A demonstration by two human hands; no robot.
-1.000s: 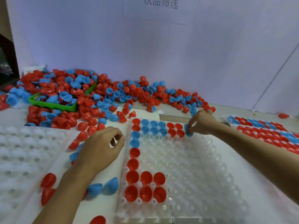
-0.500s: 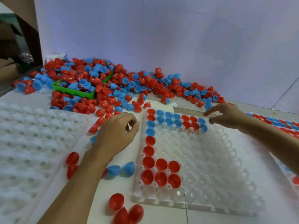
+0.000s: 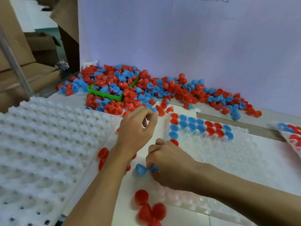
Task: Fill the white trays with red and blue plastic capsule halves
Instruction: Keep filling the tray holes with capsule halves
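The middle white tray (image 3: 231, 154) holds red and blue capsule halves (image 3: 200, 126) along its far rows and left column. My right hand (image 3: 171, 167) has crossed to the tray's left edge and pinches a blue capsule half (image 3: 154, 168); a second blue half (image 3: 140, 169) lies touching it on the table. My left hand (image 3: 136, 132) hovers just beyond, fingers curled in a C with its forefinger tip beside a loose blue half (image 3: 154, 109). Nothing shows between thumb and forefinger; its palm is hidden.
A large empty white tray (image 3: 48, 144) lies at the left. A filled tray (image 3: 291, 132) pokes in at the right edge. A heap of loose halves (image 3: 162, 90) and a green bin (image 3: 105, 94) line the back wall. Loose red halves (image 3: 149, 207) lie near me.
My right hand left the tray's far row, swept back to the left and took hold of a blue half on the table. The left hand stayed curled in place. The view swung left.
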